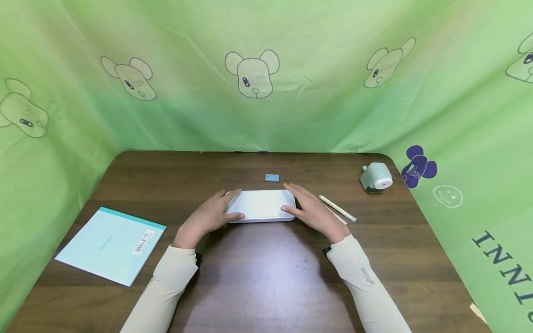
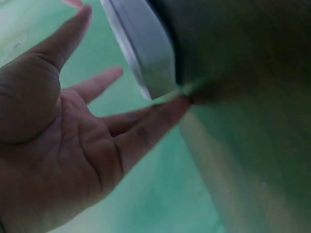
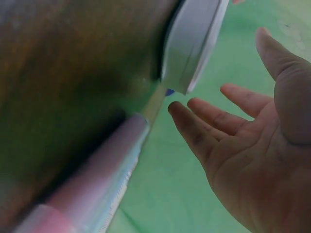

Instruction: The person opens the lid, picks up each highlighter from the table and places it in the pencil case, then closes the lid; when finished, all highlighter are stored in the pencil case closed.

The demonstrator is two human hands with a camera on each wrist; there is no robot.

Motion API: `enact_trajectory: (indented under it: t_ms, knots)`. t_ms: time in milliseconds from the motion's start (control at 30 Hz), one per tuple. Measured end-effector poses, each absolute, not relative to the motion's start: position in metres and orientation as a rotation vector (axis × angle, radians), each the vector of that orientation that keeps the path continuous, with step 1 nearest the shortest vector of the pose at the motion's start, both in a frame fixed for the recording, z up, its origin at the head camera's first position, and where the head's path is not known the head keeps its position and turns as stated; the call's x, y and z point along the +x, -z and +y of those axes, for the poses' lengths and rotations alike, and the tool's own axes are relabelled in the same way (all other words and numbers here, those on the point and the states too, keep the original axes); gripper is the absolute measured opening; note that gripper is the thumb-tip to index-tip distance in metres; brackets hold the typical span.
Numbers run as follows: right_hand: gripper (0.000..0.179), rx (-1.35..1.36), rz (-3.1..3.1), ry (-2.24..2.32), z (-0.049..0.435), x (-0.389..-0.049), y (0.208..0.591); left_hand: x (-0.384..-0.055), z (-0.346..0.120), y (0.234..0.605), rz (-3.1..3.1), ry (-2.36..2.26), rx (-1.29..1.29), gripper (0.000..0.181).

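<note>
A flat white case with rounded corners (image 1: 261, 204) lies on the table between the two hands. At its left end is the left hand (image 1: 210, 213), thumb and fingers spread around the corner; the left wrist view shows the fingers mostly straight beside the case end (image 2: 148, 53). The right hand (image 1: 310, 209) frames the opposite end, its thumb over the near corner in the head view. In the right wrist view its extended fingers (image 3: 194, 138) stand a little apart from the case (image 3: 189, 48). Neither palm is closed around anything.
Two slim pens (image 1: 338, 209) lie beside the right hand, one partly hidden by it. A small blue block (image 1: 272, 177) sits behind the case. A mint pencil sharpener (image 1: 376, 176) stands at the back right, a light-blue notebook (image 1: 110, 245) lies left. Green curtains (image 1: 258, 120) enclose the table.
</note>
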State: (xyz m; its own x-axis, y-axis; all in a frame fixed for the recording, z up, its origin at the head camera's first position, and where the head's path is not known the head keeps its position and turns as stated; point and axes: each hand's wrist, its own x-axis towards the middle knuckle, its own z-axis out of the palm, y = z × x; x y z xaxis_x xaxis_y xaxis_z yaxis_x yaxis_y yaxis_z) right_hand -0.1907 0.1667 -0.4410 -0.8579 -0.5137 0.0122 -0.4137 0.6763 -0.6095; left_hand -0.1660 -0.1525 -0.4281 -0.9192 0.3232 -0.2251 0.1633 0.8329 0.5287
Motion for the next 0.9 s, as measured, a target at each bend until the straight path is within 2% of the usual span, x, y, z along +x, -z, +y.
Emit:
enact_trajectory:
  t_ms: [167, 300, 700, 900]
  knots:
    - [0.079, -0.800, 2.695, 0.911, 0.165, -0.192, 0.446, -0.169, -0.160, 0.432, 2.663, -0.796, 0.454, 0.089]
    - [0.082, -0.813, 2.675, 0.891, 0.168, -0.192, 0.449, -0.171, -0.162, 0.436, 2.672, -0.821, 0.499, 0.086]
    - [0.074, -0.857, 2.694, 0.794, 0.172, -0.193, 0.449, -0.175, -0.163, 0.444, 2.712, -0.795, 0.555, 0.082]
    - [0.077, -0.996, 2.694, 0.763, 0.193, -0.218, 0.505, -0.175, -0.161, 0.444, 2.734, -0.769, 0.567, 0.081]
